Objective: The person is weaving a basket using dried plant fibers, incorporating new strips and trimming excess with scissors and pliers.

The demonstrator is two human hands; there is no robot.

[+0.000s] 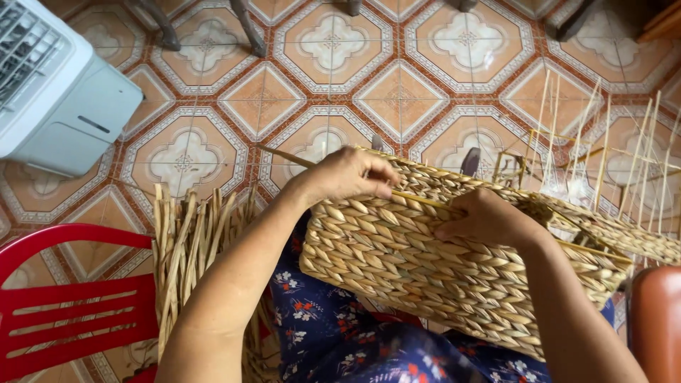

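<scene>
the floor [397, 99] is patterned tile, with a white fan [57, 92] at the far left and a red chair [71, 298] near the left arm. the basket [440, 269] lies on the lap, its rim up. it seems best to keep it pressed on the knees so the weave stays tight. the left hand [347, 174] pinches a strand at the rim; the right hand [486, 216] is closed over the rim edge. a bundle [188, 248] of dry strands waits beside the left arm.

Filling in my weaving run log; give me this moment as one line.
left hand: on woven basket rim | right hand: gripping rim | basket: on lap | dried strands: beside red chair
</scene>
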